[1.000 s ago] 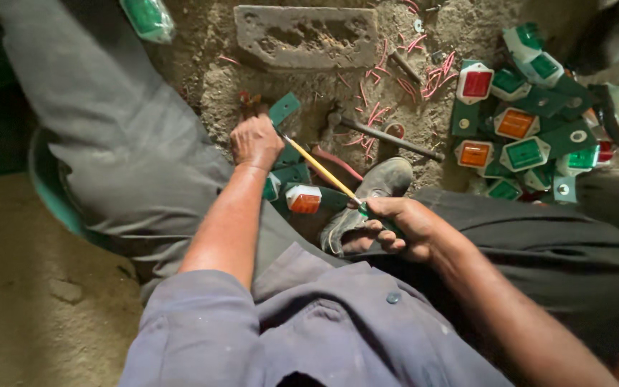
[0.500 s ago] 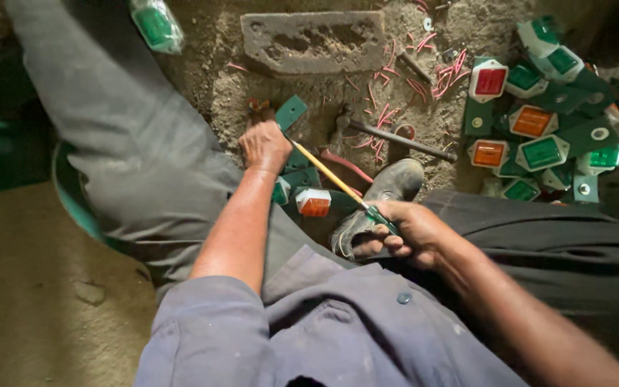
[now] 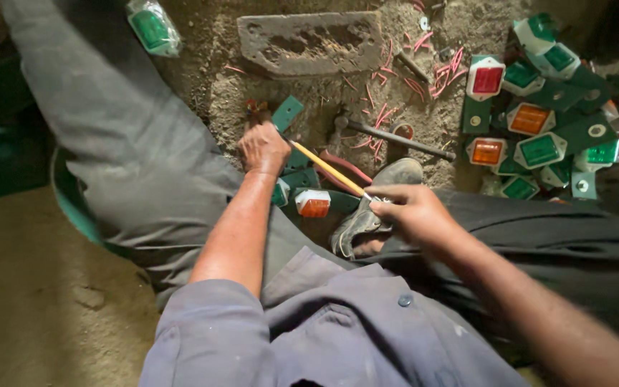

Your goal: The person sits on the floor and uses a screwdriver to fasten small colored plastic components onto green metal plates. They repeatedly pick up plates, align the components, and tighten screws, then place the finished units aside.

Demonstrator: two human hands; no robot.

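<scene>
Single head-worn view — steeply downward, close over lap, forearms and littered dirt floor.

hands: 2, L & R | yellow rod: 1 | grey slab @12 o'clk: 1 | hammer: 1 | shoe: 1 | wrapped green lamp @11 o'clk: 1 | lamp pile @2 o'clk: approx 10+, exact no. unclear

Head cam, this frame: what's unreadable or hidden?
- Left hand: what it presses on the ground is covered by the hand itself.
- Yellow rod: its far tip is hidden under the left hand, its near end inside the right hand.
- Lamp pile: cut off by the right edge.
</scene>
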